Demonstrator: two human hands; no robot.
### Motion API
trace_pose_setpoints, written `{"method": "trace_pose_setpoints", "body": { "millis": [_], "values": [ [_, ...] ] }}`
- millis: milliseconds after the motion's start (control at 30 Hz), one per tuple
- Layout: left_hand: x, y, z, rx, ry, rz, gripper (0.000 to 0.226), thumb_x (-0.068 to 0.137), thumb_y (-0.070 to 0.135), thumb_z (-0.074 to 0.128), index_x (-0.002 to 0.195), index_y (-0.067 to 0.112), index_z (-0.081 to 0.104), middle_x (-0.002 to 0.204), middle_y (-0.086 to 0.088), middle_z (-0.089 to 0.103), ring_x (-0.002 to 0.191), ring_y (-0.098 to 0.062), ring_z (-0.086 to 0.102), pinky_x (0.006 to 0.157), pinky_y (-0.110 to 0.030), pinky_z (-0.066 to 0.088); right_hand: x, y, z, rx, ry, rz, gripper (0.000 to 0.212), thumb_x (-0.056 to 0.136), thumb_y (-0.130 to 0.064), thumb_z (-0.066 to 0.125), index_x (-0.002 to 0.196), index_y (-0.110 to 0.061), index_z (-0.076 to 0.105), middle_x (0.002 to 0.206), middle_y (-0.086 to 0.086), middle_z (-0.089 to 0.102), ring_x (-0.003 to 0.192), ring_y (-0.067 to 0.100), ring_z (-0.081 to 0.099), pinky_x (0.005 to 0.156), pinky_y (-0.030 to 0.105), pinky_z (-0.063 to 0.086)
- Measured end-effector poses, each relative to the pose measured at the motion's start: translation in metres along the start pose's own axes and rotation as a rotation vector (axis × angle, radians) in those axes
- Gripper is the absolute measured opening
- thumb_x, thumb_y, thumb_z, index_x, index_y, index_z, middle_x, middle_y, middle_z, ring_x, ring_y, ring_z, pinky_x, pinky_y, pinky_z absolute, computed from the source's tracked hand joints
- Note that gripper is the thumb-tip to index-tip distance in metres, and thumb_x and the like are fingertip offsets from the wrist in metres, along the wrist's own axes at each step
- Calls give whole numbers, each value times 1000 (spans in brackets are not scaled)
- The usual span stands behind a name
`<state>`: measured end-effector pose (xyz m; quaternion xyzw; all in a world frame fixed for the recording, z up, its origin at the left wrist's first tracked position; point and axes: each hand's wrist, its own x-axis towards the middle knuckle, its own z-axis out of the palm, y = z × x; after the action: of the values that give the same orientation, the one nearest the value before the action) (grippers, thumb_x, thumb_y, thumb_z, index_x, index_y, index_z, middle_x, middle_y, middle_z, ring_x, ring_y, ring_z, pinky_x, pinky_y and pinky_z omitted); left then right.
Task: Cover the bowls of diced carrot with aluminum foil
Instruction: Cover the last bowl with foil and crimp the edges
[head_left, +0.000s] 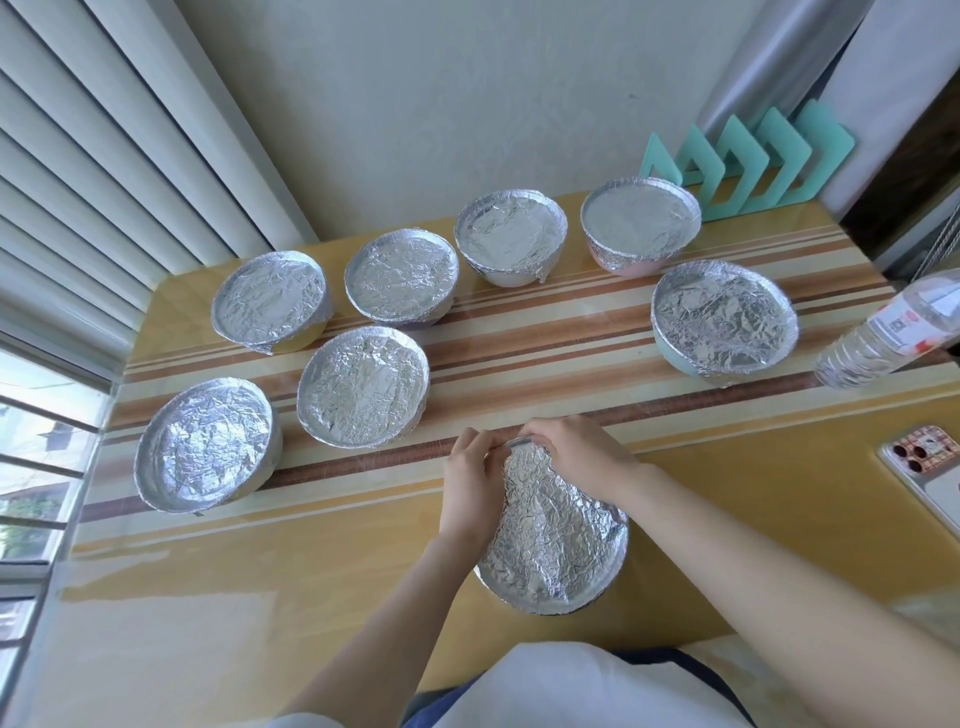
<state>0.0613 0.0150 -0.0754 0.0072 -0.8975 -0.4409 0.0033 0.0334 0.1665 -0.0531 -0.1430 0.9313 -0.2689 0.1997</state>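
Head view: near the table's (311, 597) front edge, foil (550, 540) lies crumpled over a bowl (545, 612). The left hand (470, 486) and right hand (566, 452) curl at its far rim, apparently pinching the foil's edge. Seven covered bowls (363, 387) stand toward the far and left edges.
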Motion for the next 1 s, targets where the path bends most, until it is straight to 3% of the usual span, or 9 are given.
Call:
{"method": "trace_pose_setpoints", "body": {
  "millis": [100, 233, 433, 567, 667, 767, 867, 1000],
  "values": [
    [0, -2, 0, 4, 14, 9, 12, 87, 1, 59, 90, 8, 69, 79, 3, 48, 72, -2, 47, 66, -6, 34, 0, -2, 1, -97, -40, -44, 27, 95, 3, 41, 113, -8, 57, 84, 9, 64, 53, 14, 49, 45, 20, 31],
    [0, 1, 1, 20, -6, 51, 15, 88, 4, 60, 96, 10, 70, 78, 3, 49, 71, -5, 48, 66, -6, 34, 1, -2, 5, -103, -16, -79, 31, 91, 5, 46, 116, -9, 57, 93, 9, 69, 75, 21, 65, 63, 32, 53],
    [-2, 4, 1, 37, -20, 67, 14, 87, 7, 62, 97, 12, 70, 82, 9, 54, 77, -12, 55, 71, -6, 35, -1, 0, 5, -118, 17, -76, 38, 87, 9, 47, 119, -8, 58, 95, 11, 70, 80, 22, 66, 68, 30, 53],
    [-2, 3, 1, 50, -45, 12, 9, 86, 10, 63, 96, 10, 62, 85, 9, 54, 83, -10, 53, 70, -11, 33, -5, 5, 6, -94, 16, -47, 38, 90, 8, 48, 122, -9, 57, 100, 7, 70, 72, 14, 62, 53, 11, 36],
    [-2, -1, 3, 95, -44, 33, 3, 86, 7, 62, 88, 7, 65, 86, 7, 51, 86, -18, 52, 73, -17, 32, -8, 8, 5, -88, 14, -30, 31, 93, 5, 46, 118, -9, 58, 91, -3, 63, 58, 2, 50, 46, 12, 34],
    [-2, -1, 5, 99, -25, 4, 5, 86, 6, 62, 88, 6, 67, 86, 2, 56, 86, -20, 51, 72, -19, 31, -9, 5, 5, -102, 9, -78, 34, 94, 3, 44, 123, -12, 54, 101, 2, 65, 73, 11, 59, 58, 16, 42],
    [-3, 0, 8, 82, -28, 16, 6, 86, 7, 62, 88, 7, 68, 87, -4, 60, 85, -21, 53, 71, -21, 33, -7, 6, 7, -86, 27, -109, 27, 98, -9, 46, 121, -13, 58, 103, 7, 69, 87, 20, 66, 73, 33, 53],
    [-4, 0, 10, 80, -20, 33, 5, 85, 5, 63, 87, 6, 68, 85, -4, 59, 82, -21, 53, 69, -19, 31, -5, 7, 6, -125, 38, -71, 30, 93, 1, 49, 118, -12, 60, 99, 6, 71, 86, 19, 67, 71, 26, 52]
  ]
}}
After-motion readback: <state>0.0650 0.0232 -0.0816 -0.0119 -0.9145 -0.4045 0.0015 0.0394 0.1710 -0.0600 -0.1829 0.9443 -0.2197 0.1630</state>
